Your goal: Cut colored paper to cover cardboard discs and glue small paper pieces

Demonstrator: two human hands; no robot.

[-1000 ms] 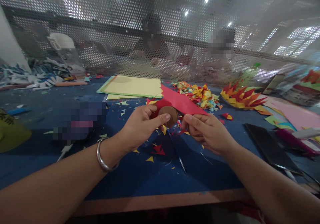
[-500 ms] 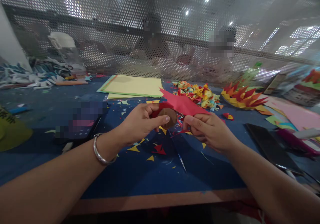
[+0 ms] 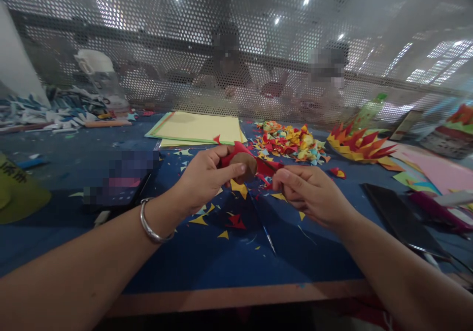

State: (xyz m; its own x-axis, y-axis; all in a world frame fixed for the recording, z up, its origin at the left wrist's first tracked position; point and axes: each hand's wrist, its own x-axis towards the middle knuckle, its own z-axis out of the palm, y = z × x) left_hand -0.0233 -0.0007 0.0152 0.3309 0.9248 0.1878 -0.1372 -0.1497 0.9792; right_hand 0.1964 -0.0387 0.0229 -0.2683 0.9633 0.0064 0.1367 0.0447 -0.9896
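Held between the thumb and fingers of my left hand (image 3: 210, 176) are a round brown disc (image 3: 247, 166) and red paper (image 3: 239, 148) behind it. My right hand (image 3: 305, 188) is closed around small scissors (image 3: 269, 166); only a dark, thin blade shows, against the red paper, and the handles are hidden by the fingers. Beneath the hands a blue pen-like tool (image 3: 266, 233) lies on the blue table (image 3: 221, 264). Around it are scattered a red scrap (image 3: 236, 221) and several yellow scraps (image 3: 199, 220).
Pale yellow sheets (image 3: 199, 125) lie behind my left hand. Cut paper pieces (image 3: 291, 141) are heaped at the back, beside a flame-coloured paper craft (image 3: 360, 146). A black phone (image 3: 401, 220) is on the right, another phone (image 3: 121, 185) on the left. A perforated screen (image 3: 166, 50) stands behind.
The large red paper that reached up and right between my hands is now lower and mostly behind the disc. My left hand has shifted slightly left with the disc.
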